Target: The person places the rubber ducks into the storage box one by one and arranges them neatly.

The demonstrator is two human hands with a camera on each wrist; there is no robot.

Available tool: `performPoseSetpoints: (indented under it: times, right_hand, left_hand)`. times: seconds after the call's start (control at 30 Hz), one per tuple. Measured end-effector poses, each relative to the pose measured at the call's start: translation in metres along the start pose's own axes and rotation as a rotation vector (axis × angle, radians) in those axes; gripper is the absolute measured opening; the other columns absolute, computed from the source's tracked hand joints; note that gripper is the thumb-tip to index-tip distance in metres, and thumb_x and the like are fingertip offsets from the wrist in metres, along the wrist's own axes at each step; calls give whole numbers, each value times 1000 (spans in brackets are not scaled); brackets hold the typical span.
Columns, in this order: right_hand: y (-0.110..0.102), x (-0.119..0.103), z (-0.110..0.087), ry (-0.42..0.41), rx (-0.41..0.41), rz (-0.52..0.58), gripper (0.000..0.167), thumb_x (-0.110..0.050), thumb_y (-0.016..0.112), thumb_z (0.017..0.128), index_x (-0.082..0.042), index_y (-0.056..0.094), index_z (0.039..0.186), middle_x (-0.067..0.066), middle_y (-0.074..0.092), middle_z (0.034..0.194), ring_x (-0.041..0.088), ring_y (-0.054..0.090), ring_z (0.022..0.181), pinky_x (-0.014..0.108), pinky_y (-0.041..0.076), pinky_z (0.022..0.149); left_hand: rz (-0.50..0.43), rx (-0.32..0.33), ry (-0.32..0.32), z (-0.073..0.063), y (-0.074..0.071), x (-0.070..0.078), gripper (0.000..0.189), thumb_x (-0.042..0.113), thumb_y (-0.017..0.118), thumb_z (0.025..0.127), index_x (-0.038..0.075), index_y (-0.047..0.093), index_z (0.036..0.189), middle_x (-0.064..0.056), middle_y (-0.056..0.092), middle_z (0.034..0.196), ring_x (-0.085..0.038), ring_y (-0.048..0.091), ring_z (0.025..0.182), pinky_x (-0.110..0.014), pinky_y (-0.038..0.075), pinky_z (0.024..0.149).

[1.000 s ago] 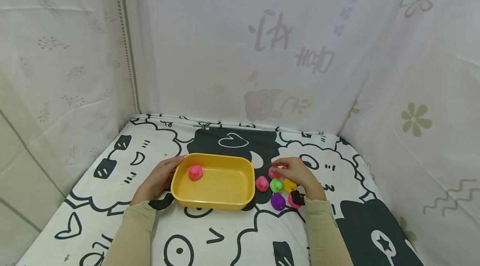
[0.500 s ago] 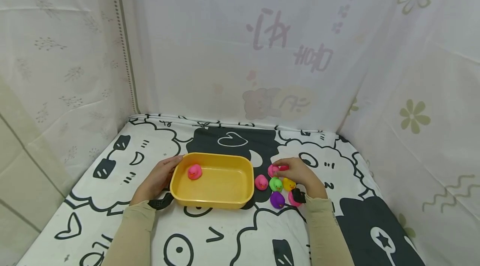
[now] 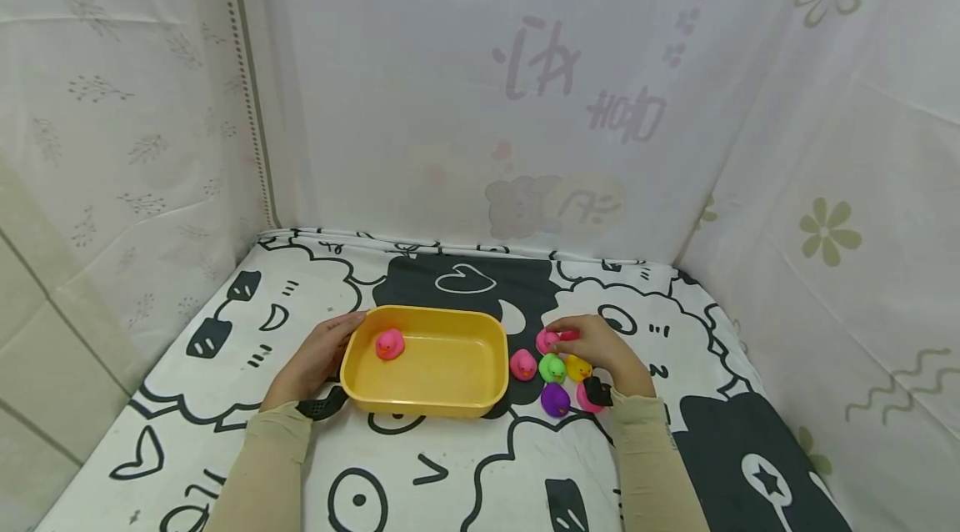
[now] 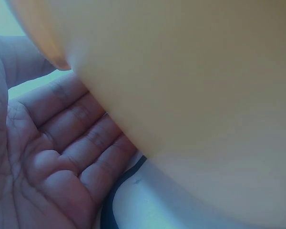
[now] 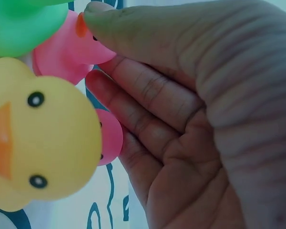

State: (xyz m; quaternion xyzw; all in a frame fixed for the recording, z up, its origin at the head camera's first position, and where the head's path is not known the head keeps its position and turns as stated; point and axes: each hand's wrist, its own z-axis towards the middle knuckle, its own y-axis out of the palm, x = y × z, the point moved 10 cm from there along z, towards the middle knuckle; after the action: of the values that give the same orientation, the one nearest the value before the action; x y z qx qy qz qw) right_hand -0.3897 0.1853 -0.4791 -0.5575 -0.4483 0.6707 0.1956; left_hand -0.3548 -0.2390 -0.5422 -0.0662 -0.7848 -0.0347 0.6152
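Observation:
A yellow plastic basin (image 3: 427,411) sits on the printed cloth, with one pink rubber duck (image 3: 389,344) inside near its left end. My left hand (image 3: 318,355) rests against the basin's left side, its fingers fairly straight along the outer wall; the rim hides the thumb's end in the left wrist view. My right hand (image 3: 600,347) pinches a pink rubber duck (image 5: 69,50) at the back of the group, thumb at its beak and fingers on the far side. Close by are a green duck (image 3: 552,368), a yellow duck (image 5: 62,138) and another pink duck (image 5: 112,137).
A pink duck (image 3: 522,364) sits close to the basin's right wall. Nearer the front are a purple duck (image 3: 556,400) and a pink duck (image 3: 588,399) partly covered by the wrist strap. Pale curtains (image 3: 420,98) enclose the back and sides.
My right fingers have closed slightly on the pink duck at the back. The left hand and the basin have kept their place, and the view has shifted a little.

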Motion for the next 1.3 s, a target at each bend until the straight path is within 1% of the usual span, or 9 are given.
performPoseSetpoints:
  times: [0.2,0.47,0.57,0.77,0.9,1.0,1.07,1.17,1.3]
  right_hand:
    - [2,3,1,-1,0,27,32,-25,75,91,-18,73,122,6,70,120,33,61,115,56,50,96]
    - [1,4,2,-7,8,33,33,-28,75,91,-17,73,122,7,70,119,32,62,113,54,52,95]
    - [1,5,1,17,9,41,33,-29,75,91,-18,73,123,6,70,120,32,61,113,53,52,95]
    - [2,8,1,45,16,61,34,-31,75,92,-18,73,123,7,69,122,32,61,113,53,53,94]
    - [1,11,1,71,31,87,34,-34,76,91,-22,73,123,8,68,124,33,62,112,52,54,92]
    - [1,12,2,75,44,94,33,-36,76,90,-25,74,122,6,68,125,33,62,114,51,55,92]
    - [0,10,2,62,52,94,33,-36,76,90,-25,74,122,5,68,125,33,62,114,51,54,93]
    - [-1,4,4,30,58,64,33,-36,75,91,-26,74,122,2,69,123,32,61,116,52,53,95]
    - [-3,-5,6,9,64,30,32,-35,75,91,-27,74,122,-1,69,120,30,58,119,56,49,99]
  left_hand:
    - [-1,2,0,0,-1,0,81,64,54,95,7,44,151,-18,51,146,-26,63,108,-32,56,90]
    - [-4,-7,7,2,-1,-2,82,65,54,94,7,44,151,-17,51,147,-27,63,110,-33,56,90]
    - [-15,3,3,3,-2,-3,80,65,55,94,8,46,150,-16,53,145,-27,63,108,-34,57,89]
    - [-12,2,6,3,-2,-3,79,64,54,95,8,45,151,-16,52,146,-26,63,109,-33,56,90]
    - [-8,0,5,2,-1,-1,77,62,54,96,7,45,150,-16,53,145,-25,64,108,-33,56,89]
    - [4,-6,4,2,0,0,77,62,52,97,6,45,150,-16,54,143,-26,64,106,-33,57,88]
    - [-3,-2,-6,1,0,-1,78,63,54,96,7,46,150,-16,55,142,-26,65,105,-33,57,88]
    - [-10,5,-12,1,-2,-2,80,65,55,94,8,46,150,-16,54,143,-26,65,104,-33,57,88]
    - [-3,1,1,1,-2,-2,81,65,54,94,7,45,150,-16,54,143,-26,64,104,-33,56,89]
